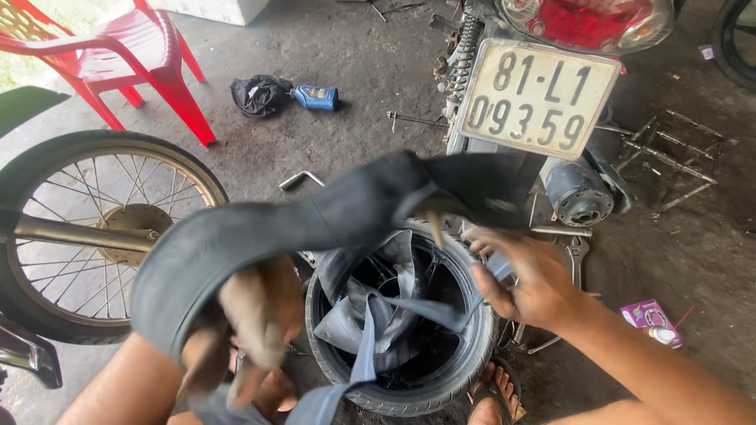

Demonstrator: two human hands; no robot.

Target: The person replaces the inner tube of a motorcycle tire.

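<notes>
I hold a limp black rubber inner tube (pixel 260 236) up in front of me. My left hand (pixel 252 323) is closed around its lower left part. My right hand (pixel 528 279) grips its right end, close to a thin brass valve stem (pixel 435 228) that sticks down from the tube. Below both hands a black tyre (pixel 441 378) lies flat on the ground, with more folded grey-black rubber tubing (pixel 378 315) heaped inside it. My sandalled foot (pixel 492 401) rests against the tyre's near edge.
A motorbike's rear (pixel 551 118) with a white number plate and red tail light stands just behind the tyre. A spoked wheel (pixel 94 228) is at left, a red plastic chair (pixel 134 55) behind it. A blue bottle (pixel 315 97), spanners (pixel 575 252) and a small purple box (pixel 650 316) lie on the concrete.
</notes>
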